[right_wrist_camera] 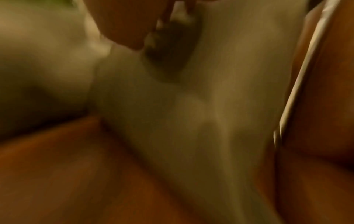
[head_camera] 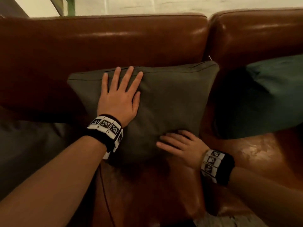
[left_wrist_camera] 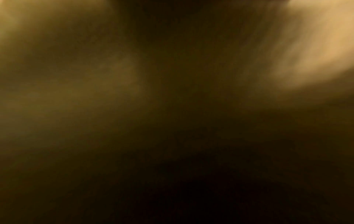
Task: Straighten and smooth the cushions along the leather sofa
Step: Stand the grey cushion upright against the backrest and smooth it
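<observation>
An olive cushion (head_camera: 165, 102) leans against the leather sofa (head_camera: 114, 43) back. The left hand (head_camera: 118, 99) presses flat, fingers spread; the right hand (head_camera: 180, 148), fingers extended, touches its lower edge. 2 neighbouring cushions seemingly remain.

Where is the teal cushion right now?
In the head view, the teal cushion lies at the right on the leather sofa, just right of the olive cushion under both hands.

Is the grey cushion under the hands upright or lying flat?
Upright: the grey cushion leans on the sofa backrest, bottom edge on the seat.
</observation>
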`<state>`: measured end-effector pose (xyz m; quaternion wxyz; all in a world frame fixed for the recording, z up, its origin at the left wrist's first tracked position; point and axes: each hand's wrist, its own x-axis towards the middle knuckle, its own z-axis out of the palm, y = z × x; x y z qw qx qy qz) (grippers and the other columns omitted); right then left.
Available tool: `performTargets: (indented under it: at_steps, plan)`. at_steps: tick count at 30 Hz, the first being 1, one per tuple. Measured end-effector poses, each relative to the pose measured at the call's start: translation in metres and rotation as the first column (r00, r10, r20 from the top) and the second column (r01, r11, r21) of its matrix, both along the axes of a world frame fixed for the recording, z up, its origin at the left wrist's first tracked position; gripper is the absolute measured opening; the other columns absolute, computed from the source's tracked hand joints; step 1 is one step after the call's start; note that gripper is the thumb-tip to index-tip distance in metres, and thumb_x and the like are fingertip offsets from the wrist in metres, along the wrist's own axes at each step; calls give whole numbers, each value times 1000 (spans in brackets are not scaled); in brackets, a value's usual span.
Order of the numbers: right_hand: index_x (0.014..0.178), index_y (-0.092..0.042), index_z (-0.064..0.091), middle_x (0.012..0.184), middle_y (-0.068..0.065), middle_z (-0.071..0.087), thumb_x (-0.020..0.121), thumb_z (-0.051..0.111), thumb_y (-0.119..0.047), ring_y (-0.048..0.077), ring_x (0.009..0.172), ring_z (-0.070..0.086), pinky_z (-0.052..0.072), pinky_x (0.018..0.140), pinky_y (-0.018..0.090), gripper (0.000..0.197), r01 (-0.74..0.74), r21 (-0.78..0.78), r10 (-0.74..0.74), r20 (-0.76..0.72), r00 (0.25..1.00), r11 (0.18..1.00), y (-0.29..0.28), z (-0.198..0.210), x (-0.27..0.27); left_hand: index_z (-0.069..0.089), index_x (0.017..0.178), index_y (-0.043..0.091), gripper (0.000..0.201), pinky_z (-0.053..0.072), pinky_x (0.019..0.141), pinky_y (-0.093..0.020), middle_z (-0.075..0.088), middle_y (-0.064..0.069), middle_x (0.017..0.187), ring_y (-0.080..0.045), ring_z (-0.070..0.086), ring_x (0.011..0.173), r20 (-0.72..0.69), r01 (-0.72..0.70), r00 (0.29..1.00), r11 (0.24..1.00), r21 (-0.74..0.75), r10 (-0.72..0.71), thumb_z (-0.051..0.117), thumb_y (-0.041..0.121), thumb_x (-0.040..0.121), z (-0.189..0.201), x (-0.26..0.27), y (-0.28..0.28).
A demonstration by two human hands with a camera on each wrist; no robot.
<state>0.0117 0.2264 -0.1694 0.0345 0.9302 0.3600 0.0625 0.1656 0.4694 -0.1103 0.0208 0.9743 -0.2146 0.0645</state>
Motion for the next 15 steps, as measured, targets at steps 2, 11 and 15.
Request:
performTargets:
  at_steps: [2,11,15]
  plan:
    - [147,-32,37,136,3,47,96,51,-34,28,118,50,35,101,46,53,210,312,-237,52,970,927,14,48,42,33,152,25,50,16,120,-52,37,-5,156,-31,30,146,68,8,998,997,-70,-4,30,36,103,0,-11,-7]
    - [150,-49,-7,165,-6,5,93,8,-70,27,152,5,3,119,59,63,410,-128,-428,-344,836,903,69,91,186,19,155,28,60,-1,122,-45,13,-2,165,-33,6,152,-64,-416,903,832,-366,424,34,38,98,-47,-79,-22]
    - [150,-50,-7,165,-6,8,94,9,-70,27,151,9,6,120,55,62,400,-122,-416,-359,836,909,67,91,191,12,156,25,63,3,123,-49,3,-2,164,-31,5,152,-185,-578,791,615,-535,583,31,37,97,-96,-116,-18]
